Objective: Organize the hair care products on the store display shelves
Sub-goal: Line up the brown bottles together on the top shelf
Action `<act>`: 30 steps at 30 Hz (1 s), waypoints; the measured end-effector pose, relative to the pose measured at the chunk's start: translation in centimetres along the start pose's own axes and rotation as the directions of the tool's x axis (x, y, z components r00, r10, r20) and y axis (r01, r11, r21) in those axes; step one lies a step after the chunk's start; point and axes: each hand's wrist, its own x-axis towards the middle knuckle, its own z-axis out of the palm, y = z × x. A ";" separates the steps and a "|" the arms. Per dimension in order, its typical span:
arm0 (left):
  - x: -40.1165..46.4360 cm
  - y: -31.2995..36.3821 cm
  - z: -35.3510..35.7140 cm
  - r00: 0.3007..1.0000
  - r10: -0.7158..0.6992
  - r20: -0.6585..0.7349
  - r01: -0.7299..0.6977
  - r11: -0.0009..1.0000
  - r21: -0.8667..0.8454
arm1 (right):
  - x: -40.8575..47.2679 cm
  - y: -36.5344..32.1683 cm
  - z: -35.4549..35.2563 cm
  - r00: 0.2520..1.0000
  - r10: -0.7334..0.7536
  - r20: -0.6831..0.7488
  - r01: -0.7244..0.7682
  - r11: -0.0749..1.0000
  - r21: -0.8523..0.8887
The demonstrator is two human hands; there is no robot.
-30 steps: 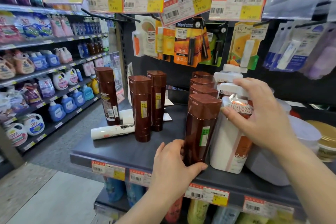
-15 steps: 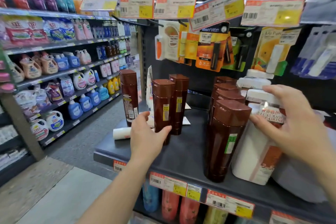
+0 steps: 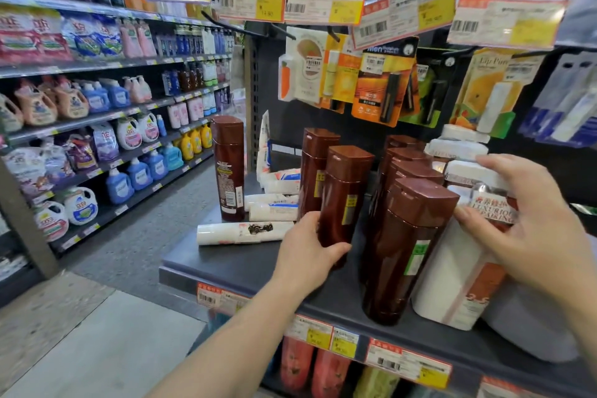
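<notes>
Several tall brown bottles stand on the dark shelf (image 3: 245, 263). My left hand (image 3: 307, 252) grips the lower part of one brown bottle (image 3: 344, 191) in the middle; a second brown bottle (image 3: 315, 168) stands just behind it. A row of brown bottles (image 3: 408, 245) runs back on the right. My right hand (image 3: 523, 236) holds the large white bottle (image 3: 452, 275) with its fingers spread over the upper part. A lone brown bottle (image 3: 228, 168) stands at the shelf's left end. White tubes (image 3: 242, 233) lie flat near it.
Carded items (image 3: 381, 81) hang on the back panel under price tags (image 3: 323, 5). A pale tub (image 3: 529, 326) sits right of the white bottle. An aisle with detergent shelves (image 3: 97, 126) runs along the left. Price labels (image 3: 407, 362) line the shelf's front edge.
My left hand left the front bottle of the right row, moved left, and now grips the middle brown bottle. My right hand stays on the white bottle. The view shifted left.
</notes>
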 end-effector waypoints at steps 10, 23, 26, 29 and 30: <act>0.6 -0.1 0.5 0.997 0.015 0.080 -0.007 0.994 -0.109 | 0.1 -0.2 0.0 1.000 -0.004 0.002 0.004 1.000 -0.026; 4.5 -0.7 -5.8 0.999 0.031 -0.023 -0.031 1.000 0.006 | 0.0 -0.5 -0.2 1.000 0.003 -0.004 -0.003 0.999 -0.044; 6.1 -1.1 -5.4 0.994 0.042 0.098 -0.041 0.999 -0.010 | 0.0 -0.6 -0.2 1.000 0.013 0.001 -0.013 0.999 -0.044; 7.5 -1.6 -5.1 0.973 0.077 0.219 -0.078 0.997 -0.004 | 0.0 -0.6 -0.2 1.000 0.017 0.009 -0.016 0.999 -0.047; 7.8 -1.7 -5.0 0.966 0.092 0.243 -0.091 0.996 -0.014 | 0.0 -0.6 -0.2 1.000 0.018 0.011 -0.017 0.999 -0.051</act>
